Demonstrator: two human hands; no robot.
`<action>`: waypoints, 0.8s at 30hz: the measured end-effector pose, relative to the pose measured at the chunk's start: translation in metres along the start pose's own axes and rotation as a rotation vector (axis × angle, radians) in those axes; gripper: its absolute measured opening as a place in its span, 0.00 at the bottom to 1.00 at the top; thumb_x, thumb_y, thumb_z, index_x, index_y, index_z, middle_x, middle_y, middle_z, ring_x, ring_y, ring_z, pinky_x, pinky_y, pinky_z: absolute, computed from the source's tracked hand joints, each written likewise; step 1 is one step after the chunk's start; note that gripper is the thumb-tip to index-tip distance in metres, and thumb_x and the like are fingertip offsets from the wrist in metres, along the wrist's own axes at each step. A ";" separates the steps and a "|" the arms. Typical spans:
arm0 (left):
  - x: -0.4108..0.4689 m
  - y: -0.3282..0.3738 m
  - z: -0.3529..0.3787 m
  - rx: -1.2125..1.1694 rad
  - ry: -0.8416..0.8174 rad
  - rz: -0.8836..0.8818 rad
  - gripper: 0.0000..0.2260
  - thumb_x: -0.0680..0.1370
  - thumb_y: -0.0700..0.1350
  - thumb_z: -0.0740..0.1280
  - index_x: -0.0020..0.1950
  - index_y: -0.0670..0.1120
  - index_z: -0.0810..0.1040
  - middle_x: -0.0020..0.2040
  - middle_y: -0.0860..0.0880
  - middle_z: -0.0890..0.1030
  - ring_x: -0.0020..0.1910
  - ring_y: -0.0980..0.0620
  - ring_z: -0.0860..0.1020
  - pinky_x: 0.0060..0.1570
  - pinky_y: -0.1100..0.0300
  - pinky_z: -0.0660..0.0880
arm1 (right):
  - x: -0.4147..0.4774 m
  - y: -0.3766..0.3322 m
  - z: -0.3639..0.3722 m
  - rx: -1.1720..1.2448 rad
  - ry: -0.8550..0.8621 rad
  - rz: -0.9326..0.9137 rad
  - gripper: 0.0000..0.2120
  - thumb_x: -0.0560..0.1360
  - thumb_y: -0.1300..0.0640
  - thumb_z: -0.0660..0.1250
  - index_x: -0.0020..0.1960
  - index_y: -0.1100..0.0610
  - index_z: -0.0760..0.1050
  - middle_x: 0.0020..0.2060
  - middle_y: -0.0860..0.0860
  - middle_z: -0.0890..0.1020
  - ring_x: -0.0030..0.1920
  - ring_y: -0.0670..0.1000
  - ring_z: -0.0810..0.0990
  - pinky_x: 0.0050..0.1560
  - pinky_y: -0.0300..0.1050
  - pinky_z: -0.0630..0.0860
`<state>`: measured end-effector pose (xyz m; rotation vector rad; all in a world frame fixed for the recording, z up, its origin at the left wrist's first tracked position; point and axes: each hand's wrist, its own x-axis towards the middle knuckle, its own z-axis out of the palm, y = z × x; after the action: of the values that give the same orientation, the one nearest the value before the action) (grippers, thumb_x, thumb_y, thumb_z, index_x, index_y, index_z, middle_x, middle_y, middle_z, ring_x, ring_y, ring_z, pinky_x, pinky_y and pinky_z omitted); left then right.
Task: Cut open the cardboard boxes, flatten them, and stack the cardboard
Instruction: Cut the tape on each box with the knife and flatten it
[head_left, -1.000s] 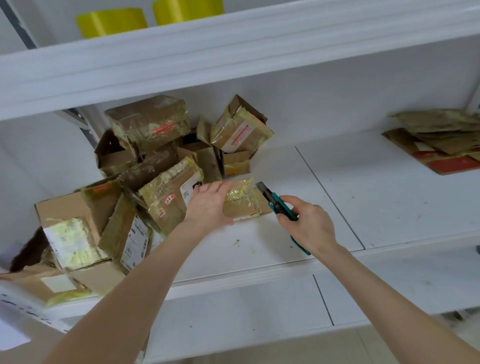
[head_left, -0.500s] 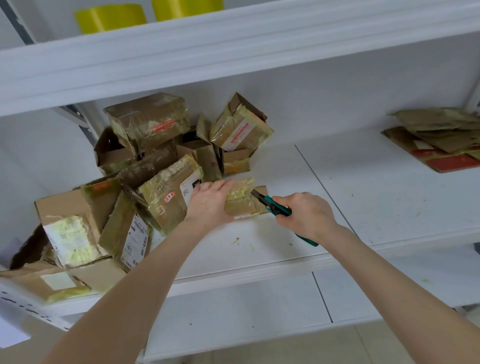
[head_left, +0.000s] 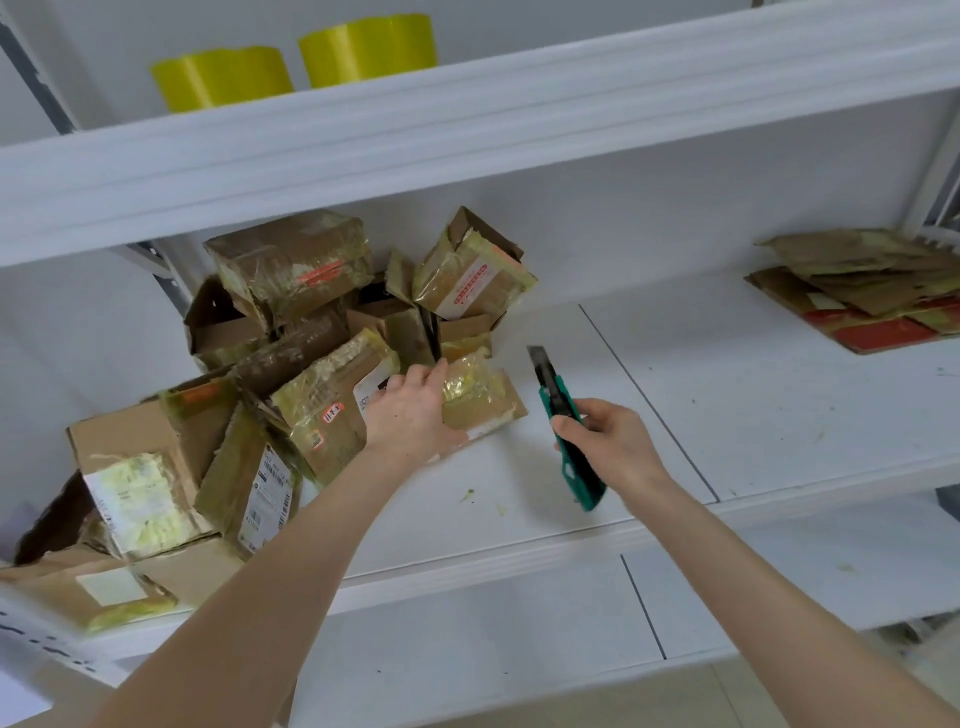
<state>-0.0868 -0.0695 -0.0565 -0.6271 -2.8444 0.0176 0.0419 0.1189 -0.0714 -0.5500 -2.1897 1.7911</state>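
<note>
A small flat cardboard box (head_left: 480, 397) wrapped in yellowish tape lies on the white shelf (head_left: 545, 483) at the right edge of a pile of taped boxes (head_left: 270, 374). My left hand (head_left: 410, 410) grips its left end, fingers over the top. My right hand (head_left: 610, 441) grips a green utility knife (head_left: 563, 426) with the blade out, pointing up and away. The blade is to the right of the small box, clear of it.
Flattened cardboard (head_left: 872, 286) is stacked at the far right of the same shelf. Two yellow rolls (head_left: 291, 62) stand on the shelf above. A lower white shelf (head_left: 519, 613) juts out below. Scraps of tape (head_left: 467, 496) dot the shelf surface.
My right hand has drawn the knife back from the small box's right end and turned the blade upward. My left hand stays on the box.
</note>
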 end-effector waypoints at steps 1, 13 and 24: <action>-0.001 0.006 -0.003 -0.041 0.030 -0.051 0.47 0.66 0.65 0.72 0.77 0.51 0.53 0.69 0.47 0.67 0.67 0.45 0.68 0.58 0.50 0.71 | -0.002 0.000 0.011 0.199 -0.023 0.081 0.05 0.76 0.59 0.69 0.51 0.58 0.79 0.42 0.56 0.84 0.38 0.53 0.81 0.42 0.45 0.79; 0.002 0.007 -0.012 -0.661 0.137 -0.271 0.33 0.78 0.56 0.64 0.78 0.53 0.52 0.64 0.36 0.73 0.58 0.40 0.76 0.55 0.53 0.71 | 0.053 -0.028 0.058 0.266 -0.081 0.085 0.04 0.79 0.58 0.64 0.53 0.56 0.74 0.41 0.51 0.80 0.41 0.51 0.80 0.43 0.44 0.76; 0.014 0.012 -0.015 -0.604 0.209 -0.203 0.18 0.79 0.54 0.64 0.65 0.46 0.72 0.45 0.44 0.81 0.46 0.42 0.80 0.41 0.53 0.76 | 0.061 -0.019 0.057 0.077 -0.007 0.096 0.07 0.77 0.54 0.67 0.52 0.57 0.76 0.45 0.55 0.82 0.45 0.55 0.81 0.48 0.50 0.79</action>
<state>-0.0911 -0.0531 -0.0391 -0.4032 -2.6731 -0.9082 -0.0399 0.0926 -0.0666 -0.6421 -2.1216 1.9197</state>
